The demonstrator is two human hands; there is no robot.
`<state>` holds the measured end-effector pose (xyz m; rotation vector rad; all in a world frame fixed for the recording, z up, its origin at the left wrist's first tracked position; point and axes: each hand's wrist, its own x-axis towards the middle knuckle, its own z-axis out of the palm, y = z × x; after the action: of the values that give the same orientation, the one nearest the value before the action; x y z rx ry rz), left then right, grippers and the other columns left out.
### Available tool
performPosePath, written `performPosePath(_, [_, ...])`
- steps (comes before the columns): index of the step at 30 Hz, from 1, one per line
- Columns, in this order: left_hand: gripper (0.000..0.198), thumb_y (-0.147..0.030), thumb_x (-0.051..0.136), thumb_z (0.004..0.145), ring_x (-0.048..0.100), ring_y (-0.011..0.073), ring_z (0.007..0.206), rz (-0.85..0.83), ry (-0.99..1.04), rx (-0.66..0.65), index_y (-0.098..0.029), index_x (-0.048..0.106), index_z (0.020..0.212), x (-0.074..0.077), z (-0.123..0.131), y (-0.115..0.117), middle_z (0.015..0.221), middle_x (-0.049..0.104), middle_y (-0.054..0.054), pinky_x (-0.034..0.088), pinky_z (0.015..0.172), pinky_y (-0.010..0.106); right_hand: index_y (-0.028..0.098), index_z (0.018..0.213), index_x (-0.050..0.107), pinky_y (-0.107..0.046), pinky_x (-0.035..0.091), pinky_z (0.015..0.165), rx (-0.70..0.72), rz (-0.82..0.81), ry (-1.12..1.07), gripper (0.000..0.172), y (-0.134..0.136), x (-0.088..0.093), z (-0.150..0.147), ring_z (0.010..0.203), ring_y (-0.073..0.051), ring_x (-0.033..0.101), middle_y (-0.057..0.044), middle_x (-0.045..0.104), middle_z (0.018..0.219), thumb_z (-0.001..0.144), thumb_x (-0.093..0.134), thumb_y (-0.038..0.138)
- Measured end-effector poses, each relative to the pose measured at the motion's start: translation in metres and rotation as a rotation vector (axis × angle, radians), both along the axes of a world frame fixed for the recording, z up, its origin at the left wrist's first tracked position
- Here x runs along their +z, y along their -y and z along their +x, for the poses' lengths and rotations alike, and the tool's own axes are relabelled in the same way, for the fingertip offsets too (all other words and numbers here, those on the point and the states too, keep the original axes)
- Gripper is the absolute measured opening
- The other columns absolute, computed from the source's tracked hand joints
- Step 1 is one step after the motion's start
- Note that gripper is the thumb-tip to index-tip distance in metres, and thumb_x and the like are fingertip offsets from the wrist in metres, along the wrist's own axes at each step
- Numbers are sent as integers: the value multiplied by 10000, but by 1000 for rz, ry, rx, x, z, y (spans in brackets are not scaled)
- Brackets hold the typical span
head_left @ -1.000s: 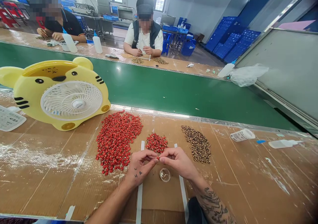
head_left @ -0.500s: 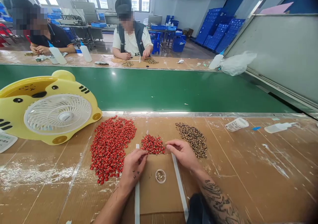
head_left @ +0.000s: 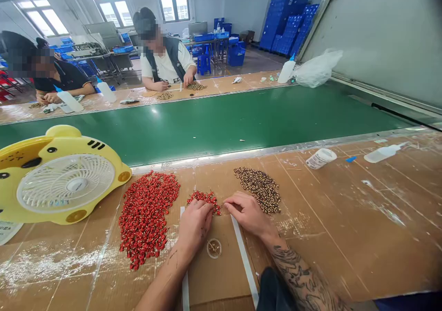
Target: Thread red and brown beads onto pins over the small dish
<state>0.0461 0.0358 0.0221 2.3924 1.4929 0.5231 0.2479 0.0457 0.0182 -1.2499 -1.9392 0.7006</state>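
My left hand (head_left: 197,221) reaches over the near side of a small heap of red beads or studs with metal parts (head_left: 203,196), covering some of it. Its fingers are bent and pressed together, and whatever is between them is hidden. At the heap's right edge, my right hand (head_left: 247,213) has thumb and index finger pinched; anything in the pinch is too small to name. Between my forearms lies a cardboard board (head_left: 221,274) with white tape strips along both sides. A small clear round dish (head_left: 214,248) on it holds a few thin, gold-coloured bits.
A large red heap (head_left: 149,219) lies to the left, beside a yellow animal-faced fan (head_left: 65,177). Dark-and-gold pieces (head_left: 260,189) are heaped at right. Farther right are a white tub (head_left: 321,158) and squeeze bottle (head_left: 383,153). Two people sit beyond the green belt (head_left: 214,122).
The view has tilted and shifted. My left hand has moved up and right from the board's left corner onto the small red heap. My right hand stays pinched by the heap's right edge.
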Motion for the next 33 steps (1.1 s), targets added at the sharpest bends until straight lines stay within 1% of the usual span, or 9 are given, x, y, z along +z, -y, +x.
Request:
performPosePath(3, [220,-167,518,938,660,224,880,54,64,35,-225,716,1017,-3,-9,2,921,735,66,513,770,319,190,832,737,-290,457,719,30,-38,-42,166,3,1,0,762,-169,623,-27,718,786,906,590,211])
performPosePath(7, [195,-194,521,939,667,217,879,113,137,153,-222,705,999,-2,-49,13,942,729,63,518,794,327,193,854,748,-281,465,701,196,-111,-126,164,10,3,-7,732,-160,619,-27,720,781,903,606,259])
performPosePath(10, [175,-227,520,943,669,213,847,106,135,257,-204,693,960,5,-83,24,913,719,66,518,767,319,190,850,743,-291,467,721,344,-126,-147,171,16,7,-14,720,-156,608,-25,715,776,907,610,279])
performPosePath(12, [179,-239,514,946,669,218,871,92,108,307,-200,687,966,11,-102,32,932,720,70,514,778,323,191,861,741,-285,460,708,384,-141,-127,158,19,8,-18,728,-156,597,-24,701,774,907,616,275])
performPosePath(15, [193,-238,507,945,665,232,890,12,-17,312,-209,697,968,20,-118,43,940,723,71,506,792,337,191,904,736,-281,454,698,410,-164,-76,120,22,7,-22,763,-171,587,-22,672,752,890,650,275])
performPosePath(19, [205,-197,511,927,648,243,898,-118,-214,249,-226,709,972,27,-119,51,945,710,75,497,777,336,201,933,731,-287,459,697,424,-155,-19,117,26,3,-28,755,-177,580,-22,646,759,868,679,282])
performPosePath(23, [224,-171,484,933,632,241,916,-160,-337,212,-224,701,912,25,-107,48,942,690,79,478,798,327,206,872,738,-281,446,676,433,-152,-4,64,29,2,-36,736,-172,576,-15,633,732,860,679,228])
performPosePath(26, [249,-136,463,929,629,236,894,-190,-376,184,-221,695,889,24,-102,40,913,686,77,465,773,316,208,783,730,-269,436,663,454,-159,-22,118,29,1,-36,742,-165,570,-13,624,726,879,662,198])
performPosePath(33, [244,-93,455,891,643,237,852,-283,-423,92,-200,664,825,35,-100,30,881,685,86,445,737,303,212,807,736,-268,436,697,588,-161,-10,76,24,4,-22,775,-159,563,-6,618,754,855,700,166])
